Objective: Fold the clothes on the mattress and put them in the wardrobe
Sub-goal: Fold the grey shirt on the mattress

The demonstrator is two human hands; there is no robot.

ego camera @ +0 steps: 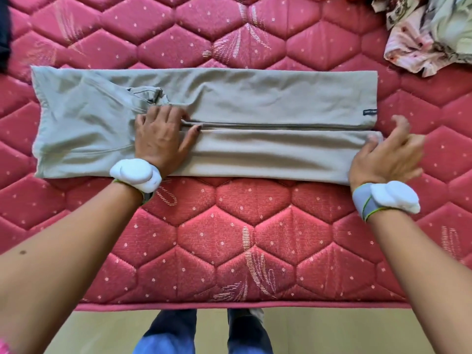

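The grey garment [255, 103] lies lengthwise across the mattress [229, 238], folded narrow; the left hand [159, 139] presses flat on it; the right hand [385, 154] pinches its right end; a hasty lift there could spring the folds open.

Single head-worn wide-angle view, looking steeply down and forward from above the near edge of the mattress [229, 251]. Close range: both forearms enter from the bottom corners, floor and legs sit at bottom centre, mattress fills the frame to the far edge. No second view, so no overlap.
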